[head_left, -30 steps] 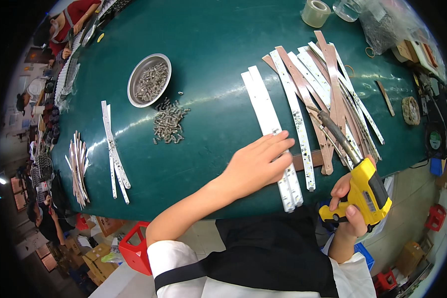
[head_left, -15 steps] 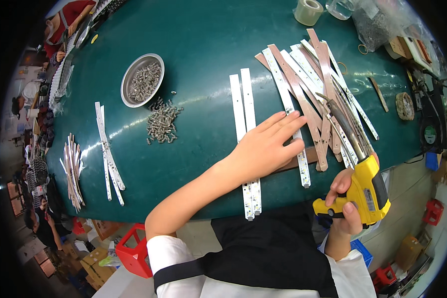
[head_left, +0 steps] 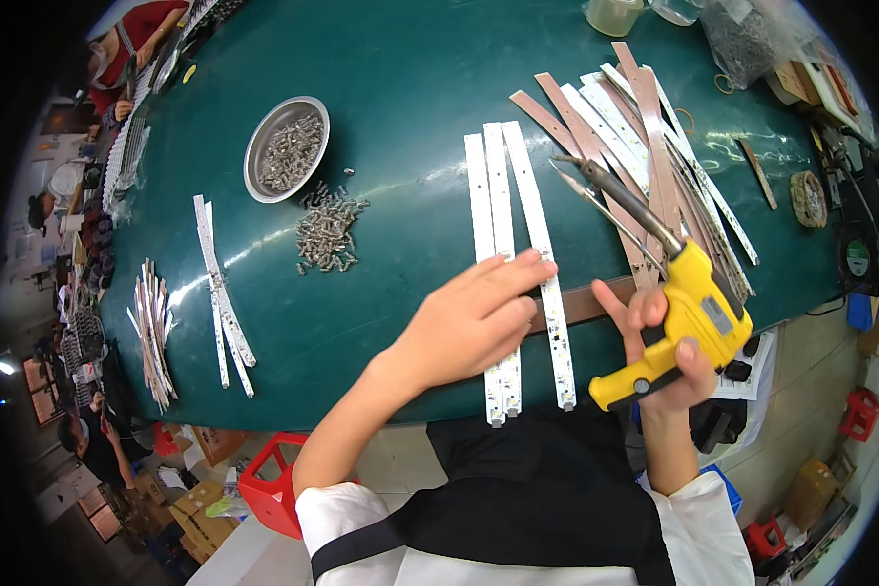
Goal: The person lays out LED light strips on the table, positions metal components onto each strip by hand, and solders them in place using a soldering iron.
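Observation:
My left hand point(head_left: 471, 317) lies over white LED circuit strips, fingers stretched out. Its fingertips touch the upper middle of the rightmost LED strip point(head_left: 562, 356), which lies slightly slanted. Two more strips, a left one point(head_left: 480, 195) and a middle one point(head_left: 501, 195), lie side by side, partly covered by the hand. My right hand point(head_left: 693, 383) holds a yellow soldering gun point(head_left: 705, 303) by its handle, index finger held out from it. The gun's dark barrel and thin metal tube point up-left, above a loose heap of white and brown strips point(head_left: 666, 186). A brown bar point(head_left: 586, 305) runs crosswise under the rightmost strip.
A metal bowl point(head_left: 254, 161) of small metal parts stands left of centre, with a loose pile of parts point(head_left: 329, 234) beside it. Crossed strips point(head_left: 212, 278) and a strip bundle point(head_left: 150, 337) lie farther left. A plastic bag point(head_left: 742, 44) sits far right; a red stool point(head_left: 273, 493) stands below the table edge.
My left hand has drawn the rightmost strip leftward and nearer, out of the heap and towards the other two. The soldering gun has shifted slightly left, its barrel tilting further left.

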`<state>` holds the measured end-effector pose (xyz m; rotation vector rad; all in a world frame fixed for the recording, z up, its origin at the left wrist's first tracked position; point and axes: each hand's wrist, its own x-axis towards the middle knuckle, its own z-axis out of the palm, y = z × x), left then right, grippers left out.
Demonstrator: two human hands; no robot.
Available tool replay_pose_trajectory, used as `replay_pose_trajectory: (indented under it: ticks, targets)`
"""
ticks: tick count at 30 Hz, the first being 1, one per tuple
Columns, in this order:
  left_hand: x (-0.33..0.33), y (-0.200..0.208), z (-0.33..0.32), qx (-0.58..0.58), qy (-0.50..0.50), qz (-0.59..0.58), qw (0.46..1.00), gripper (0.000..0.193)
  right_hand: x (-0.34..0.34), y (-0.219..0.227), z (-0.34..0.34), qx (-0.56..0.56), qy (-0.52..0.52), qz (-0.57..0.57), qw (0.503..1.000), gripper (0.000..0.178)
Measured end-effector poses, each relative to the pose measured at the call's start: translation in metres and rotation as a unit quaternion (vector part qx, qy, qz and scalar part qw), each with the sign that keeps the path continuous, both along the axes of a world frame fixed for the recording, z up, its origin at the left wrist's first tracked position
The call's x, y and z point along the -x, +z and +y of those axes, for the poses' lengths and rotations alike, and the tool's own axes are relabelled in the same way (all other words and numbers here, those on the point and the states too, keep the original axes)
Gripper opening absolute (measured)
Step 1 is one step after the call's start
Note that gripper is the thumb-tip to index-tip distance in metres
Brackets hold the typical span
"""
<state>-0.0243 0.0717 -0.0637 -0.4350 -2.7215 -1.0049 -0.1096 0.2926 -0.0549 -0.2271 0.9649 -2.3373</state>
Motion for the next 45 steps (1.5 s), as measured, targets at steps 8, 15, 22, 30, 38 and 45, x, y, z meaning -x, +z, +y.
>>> replay_pose_trajectory:
  ticks: [8,15,22,30,38,45]
  targets:
    - [-0.019,-0.004,0.026,-0.033,0.108,-0.02,0.993,0.021,-0.004,-0.009,-0.018,0.071,0.026,-0.114,0.991,0.05]
    - [-0.035,0.005,0.009,-0.385,0.24,-0.072,0.888,0.014,-0.004,0.005,-0.009,0.054,0.037,-0.078,0.995,0.061]
    - [-0.047,-0.002,-0.012,-0.599,0.239,-0.127,0.754,0.013,-0.017,0.021,0.006,-0.078,0.042,0.0,0.996,0.074]
    - [-0.046,0.0,-0.018,-0.61,0.269,-0.162,0.727,0.017,-0.03,0.021,0.001,-0.151,0.064,0.045,0.985,0.094]
    - [-0.037,-0.001,-0.018,-0.458,0.325,-0.136,0.816,0.019,-0.034,0.023,0.003,-0.185,0.066,0.041,0.98,0.094]
    - [-0.033,-0.008,-0.014,-0.136,0.303,-0.019,0.943,0.015,-0.033,0.024,0.01,-0.176,0.106,0.046,0.978,0.092]
